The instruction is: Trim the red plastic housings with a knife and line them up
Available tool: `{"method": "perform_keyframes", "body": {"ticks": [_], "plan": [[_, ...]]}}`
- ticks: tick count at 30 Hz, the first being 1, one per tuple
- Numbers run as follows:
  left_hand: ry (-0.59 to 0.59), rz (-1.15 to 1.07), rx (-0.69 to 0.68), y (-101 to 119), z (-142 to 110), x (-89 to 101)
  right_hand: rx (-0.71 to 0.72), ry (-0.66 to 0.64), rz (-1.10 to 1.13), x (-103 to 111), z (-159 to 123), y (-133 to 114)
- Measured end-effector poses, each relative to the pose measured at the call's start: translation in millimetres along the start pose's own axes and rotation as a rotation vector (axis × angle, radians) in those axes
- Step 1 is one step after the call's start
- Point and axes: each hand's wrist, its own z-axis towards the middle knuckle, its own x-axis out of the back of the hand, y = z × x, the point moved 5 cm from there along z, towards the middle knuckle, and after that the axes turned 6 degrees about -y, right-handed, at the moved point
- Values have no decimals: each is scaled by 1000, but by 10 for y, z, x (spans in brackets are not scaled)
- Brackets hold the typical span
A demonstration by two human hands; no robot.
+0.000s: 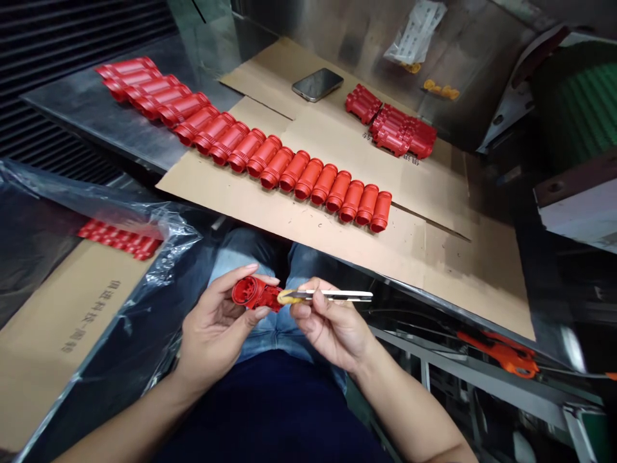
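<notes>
My left hand (216,321) is closed around a red plastic housing (245,292), held above my lap with its round open end facing up towards me. In my right hand (337,321), thumb and fingers pinch a slim utility knife (342,296) with a pale and dark handle. Its dark front end lies at the right end of the housing, beside a yellow patch (288,297) whose nature I cannot make out. Beyond my hands, a long slanting row of red plastic housings (265,156) lies side by side on the cardboard (434,270).
A phone (317,84) and a cluster of red parts (393,127) lie farther back. Yellow pieces (441,89) and a plastic bag (417,32) are behind them. At left stands a plastic-lined box (91,308) with red parts. An orange tool (506,354) hangs below the table edge.
</notes>
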Motion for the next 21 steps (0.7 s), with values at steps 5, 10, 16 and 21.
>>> {"method": "perform_keyframes", "body": {"ticks": [5, 10, 16, 21], "plan": [[20, -221, 178, -77, 77, 25, 85, -638, -380, -239, -177, 74], [-10, -454, 414, -118, 94, -9, 596, -180, -1117, -214, -321, -410], [-44, -568, 524, -182, 73, -41, 872, -289, -1499, -325, -367, -301], [-45, -567, 522, -179, 53, -63, 909, -315, -1506, -325, -332, -249]]}}
